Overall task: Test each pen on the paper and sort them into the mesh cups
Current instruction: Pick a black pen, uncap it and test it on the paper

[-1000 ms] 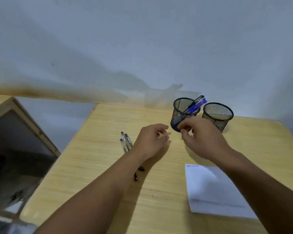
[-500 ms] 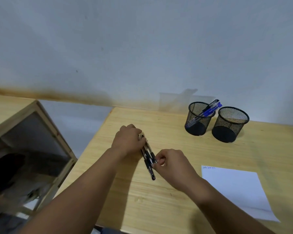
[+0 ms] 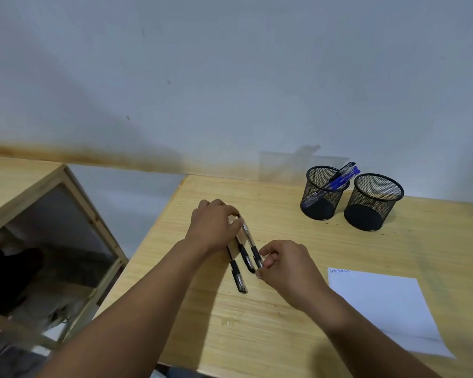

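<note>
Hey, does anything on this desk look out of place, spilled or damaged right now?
Nothing spilled or broken. The only oddity is a brown stain streaking the wall behind the desk. Pens lean in the left mesh cup.

Left hand palm-down, fingers curled; right hand pinching, forearms outstretched

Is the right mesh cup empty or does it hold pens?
Empty: the right mesh cup shows only its dark bottom, while blue pens stand in the left cup.

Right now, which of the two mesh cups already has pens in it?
The left mesh cup, nearer the hands; blue pens lean out over its rim. The right mesh cup shows only its dark bottom.
</note>
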{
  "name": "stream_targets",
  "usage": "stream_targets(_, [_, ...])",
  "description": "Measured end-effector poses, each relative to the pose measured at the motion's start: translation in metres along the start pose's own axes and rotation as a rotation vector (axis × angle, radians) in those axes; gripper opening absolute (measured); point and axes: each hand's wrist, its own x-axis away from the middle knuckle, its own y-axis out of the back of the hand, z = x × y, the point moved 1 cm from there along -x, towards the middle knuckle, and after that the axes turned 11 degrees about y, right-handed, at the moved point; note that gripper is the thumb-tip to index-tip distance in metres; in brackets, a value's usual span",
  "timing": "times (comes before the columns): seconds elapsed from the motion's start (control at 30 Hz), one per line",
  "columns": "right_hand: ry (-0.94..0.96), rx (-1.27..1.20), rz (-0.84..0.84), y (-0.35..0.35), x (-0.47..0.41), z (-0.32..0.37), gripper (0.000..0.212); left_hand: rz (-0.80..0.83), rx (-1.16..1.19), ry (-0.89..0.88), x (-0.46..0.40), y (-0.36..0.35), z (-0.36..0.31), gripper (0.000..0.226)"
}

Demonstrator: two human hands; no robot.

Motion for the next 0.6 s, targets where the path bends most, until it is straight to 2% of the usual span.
stream_targets(0.07, [0.002, 0.010, -0.036, 0.007, 0.005, -0.003, 0.032, 0.006, 0.163, -0.007, 0.004, 0.005, -0.005, 0.029])
stream_targets(0.17, [-0.001, -0.027, -0.067, 0.024, 0.016, -0.007, 0.034, 0.101, 0.522, 0.011, 0.016, 0.013, -0.023, 0.025])
stream_targets(0.23, [-0.012, -0.094, -0.064, 0.037, 0.026, -0.014, 0.032, 0.148, 0.663, -0.012, 0.025, 0.015, -0.039, 0.022])
stream_targets(0.47, [-0.091, -0.307, -0.062, 0.079, 0.066, -0.038, 0.004, 0.265, 0.765, -0.177, 0.049, 0.003, -0.103, 0.022])
stream_targets(0.6, [-0.099, -0.348, -0.109, 0.094, 0.085, -0.051, 0.012, 0.355, 0.799, -0.240, 0.061, -0.009, -0.134, 0.027])
